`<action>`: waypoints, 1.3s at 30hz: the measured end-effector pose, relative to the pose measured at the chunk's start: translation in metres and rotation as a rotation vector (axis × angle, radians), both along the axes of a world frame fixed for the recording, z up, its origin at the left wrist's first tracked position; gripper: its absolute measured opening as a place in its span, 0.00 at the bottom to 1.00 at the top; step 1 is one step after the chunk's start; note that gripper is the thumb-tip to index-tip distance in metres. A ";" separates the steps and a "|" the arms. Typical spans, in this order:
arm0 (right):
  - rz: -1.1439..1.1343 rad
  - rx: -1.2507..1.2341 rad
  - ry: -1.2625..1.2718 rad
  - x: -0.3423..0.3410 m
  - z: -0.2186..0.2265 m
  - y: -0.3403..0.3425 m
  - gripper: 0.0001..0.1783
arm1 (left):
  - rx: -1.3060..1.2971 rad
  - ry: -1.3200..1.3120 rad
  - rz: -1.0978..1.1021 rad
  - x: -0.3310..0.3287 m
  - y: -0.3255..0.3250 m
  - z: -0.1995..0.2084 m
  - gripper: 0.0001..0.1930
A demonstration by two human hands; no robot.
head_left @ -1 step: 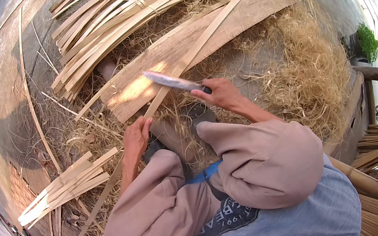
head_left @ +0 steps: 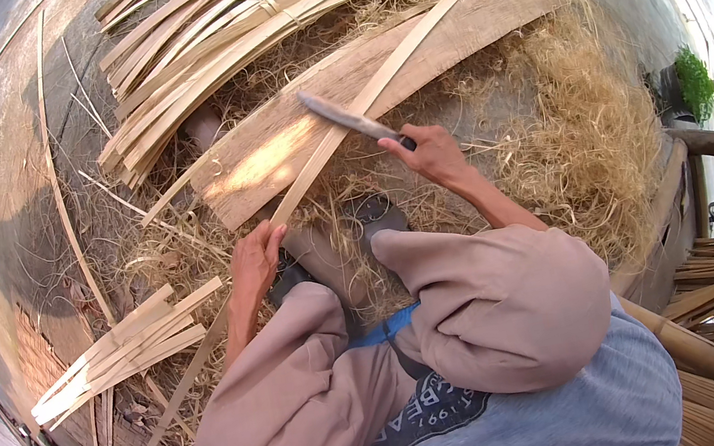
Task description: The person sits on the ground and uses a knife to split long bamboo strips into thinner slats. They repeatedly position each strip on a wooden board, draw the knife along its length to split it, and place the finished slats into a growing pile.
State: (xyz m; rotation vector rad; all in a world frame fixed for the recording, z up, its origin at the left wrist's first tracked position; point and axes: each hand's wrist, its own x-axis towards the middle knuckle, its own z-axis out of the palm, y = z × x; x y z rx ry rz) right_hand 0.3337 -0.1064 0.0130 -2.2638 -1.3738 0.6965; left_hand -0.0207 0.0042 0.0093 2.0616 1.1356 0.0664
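Note:
My left hand (head_left: 257, 258) pinches the near end of a long, pale bamboo strip (head_left: 403, 52). The strip slants away to the right across a wide wooden board (head_left: 267, 148). In my right hand (head_left: 429, 156) is the dark handle of a knife (head_left: 348, 118). Its blade lies crosswise over the strip, tip toward the far left. Whether the edge touches the strip I cannot tell.
Bundled bamboo strips (head_left: 247, 32) lie beyond the board. Curly shavings (head_left: 582, 145) are heaped on the right. Shorter strips (head_left: 125, 345) rest at the left, near a long thin strip (head_left: 54, 171). A potted green plant (head_left: 694, 84) stands far right.
The knife and my right hand have moved away and to the right along the strip. My left hand and the strip have hardly moved.

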 end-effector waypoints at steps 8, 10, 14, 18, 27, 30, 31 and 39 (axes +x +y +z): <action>-0.378 0.046 -0.070 0.133 -0.013 0.007 0.42 | 0.034 0.000 0.013 0.004 -0.009 -0.001 0.19; -0.214 -0.005 0.080 0.048 -0.001 0.011 0.41 | 0.112 0.084 0.056 0.008 -0.014 -0.002 0.17; 0.186 0.077 -0.017 -0.049 0.016 -0.020 0.37 | 0.267 0.088 0.073 0.017 -0.023 -0.012 0.13; -0.049 -0.029 -0.068 0.045 0.023 -0.006 0.39 | 0.333 0.076 0.066 0.011 -0.027 -0.020 0.13; -0.145 -0.125 -0.070 0.087 0.032 -0.001 0.41 | 0.312 0.072 0.064 0.012 -0.032 -0.018 0.11; 0.157 -0.015 0.007 -0.008 0.025 -0.017 0.38 | 0.335 0.034 0.052 0.013 -0.031 -0.013 0.10; 0.203 0.083 -0.057 -0.017 0.019 -0.025 0.37 | 0.329 0.038 0.043 0.015 -0.031 -0.013 0.11; -0.520 -0.037 -0.231 0.230 0.031 -0.023 0.45 | 0.129 0.053 0.065 0.026 -0.025 0.000 0.15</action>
